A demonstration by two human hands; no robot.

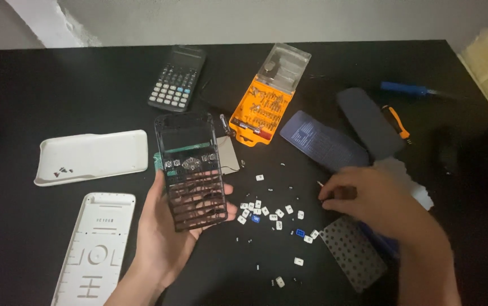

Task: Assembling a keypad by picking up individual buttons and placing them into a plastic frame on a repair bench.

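My left hand [162, 235] holds up a black calculator front shell [190, 170], its key holes mostly empty and a few keys left near the middle row. My right hand [368, 198] hovers low over the black table [29, 85], fingers pinched together near a small thin object at its fingertips; what it grips is too small to tell. Several loose white and blue key caps [269, 215] lie scattered between the two hands. A dark rubber key mat [352, 252] lies under my right wrist.
An intact black calculator [177, 79] sits at the back. An orange screwdriver bit case [266, 96] stands open beside it. Two white calculator covers [91, 156] [94, 249] lie at left. Dark slide covers [323, 139] [368, 122], a small orange-handled tool [397, 122] and a blue tool [405, 88] lie at right.
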